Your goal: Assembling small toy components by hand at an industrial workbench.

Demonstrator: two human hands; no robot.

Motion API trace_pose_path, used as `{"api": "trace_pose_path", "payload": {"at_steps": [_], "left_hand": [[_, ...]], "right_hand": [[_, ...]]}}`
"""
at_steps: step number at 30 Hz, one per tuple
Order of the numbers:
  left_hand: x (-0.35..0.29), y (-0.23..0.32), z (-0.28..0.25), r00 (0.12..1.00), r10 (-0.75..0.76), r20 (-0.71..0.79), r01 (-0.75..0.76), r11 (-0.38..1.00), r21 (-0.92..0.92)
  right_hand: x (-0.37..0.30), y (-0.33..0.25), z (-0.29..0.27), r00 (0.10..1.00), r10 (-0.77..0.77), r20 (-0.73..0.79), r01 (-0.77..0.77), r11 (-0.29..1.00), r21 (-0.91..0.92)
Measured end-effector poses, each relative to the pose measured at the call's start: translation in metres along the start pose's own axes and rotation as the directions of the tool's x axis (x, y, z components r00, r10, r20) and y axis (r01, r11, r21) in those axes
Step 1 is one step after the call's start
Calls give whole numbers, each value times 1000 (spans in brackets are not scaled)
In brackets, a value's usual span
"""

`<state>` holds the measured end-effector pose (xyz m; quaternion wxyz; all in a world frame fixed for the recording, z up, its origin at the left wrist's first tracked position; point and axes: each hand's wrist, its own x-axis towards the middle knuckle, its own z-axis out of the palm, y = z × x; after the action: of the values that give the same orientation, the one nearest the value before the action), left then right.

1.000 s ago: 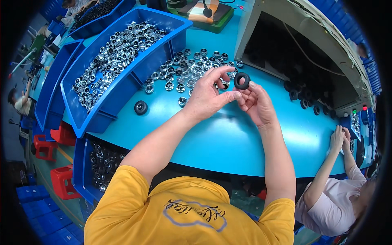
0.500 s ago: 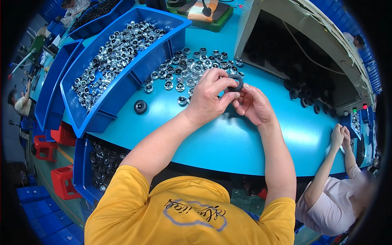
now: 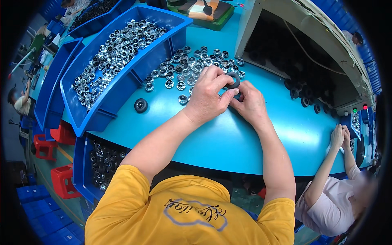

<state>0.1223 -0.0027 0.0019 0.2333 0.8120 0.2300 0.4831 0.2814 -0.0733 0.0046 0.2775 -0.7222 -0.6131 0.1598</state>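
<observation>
A black rubber tire (image 3: 233, 80) is held up over the turquoise table, pinched between the thumb and fingers of my left hand (image 3: 209, 94). My right hand (image 3: 251, 101) closes on the same tire from its lower right side; its fingertips are partly hidden behind the tire and my left thumb. Whether a hub sits inside the ring I cannot tell. Just beyond my hands lie many loose clear wheel hubs (image 3: 181, 85) with dark centres. One wheel with a black tire (image 3: 141, 105) rests by itself on the table, left of my left forearm.
A large blue bin (image 3: 118, 87) full of clear hubs stands at the left. Beyond my right hand is a pale housing (image 3: 248, 34) with black tires (image 3: 305, 102) at its opening. A blue crate (image 3: 83, 163) of dark wheels sits below the table edge. A co-worker (image 3: 330, 200) works at the right.
My right hand has turned and closed in, its fingers no longer spread underneath. The tire has tilted and shifted slightly left in my left hand.
</observation>
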Motion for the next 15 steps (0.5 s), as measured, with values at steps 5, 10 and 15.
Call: {"api": "trace_pose_path", "payload": {"at_steps": [5, 10, 15], "left_hand": [[1, 1, -1, 999, 53, -13, -52, 998, 45], [1, 1, 0, 1000, -2, 6, 1, 999, 32], [-1, -2, 2, 1000, -28, -8, 29, 1000, 5]], "right_hand": [[0, 8, -3, 999, 3, -34, 3, 988, 157], [6, 24, -3, 987, 54, -153, 32, 860, 509], [4, 13, -5, 984, 28, -177, 93, 765, 637]]}}
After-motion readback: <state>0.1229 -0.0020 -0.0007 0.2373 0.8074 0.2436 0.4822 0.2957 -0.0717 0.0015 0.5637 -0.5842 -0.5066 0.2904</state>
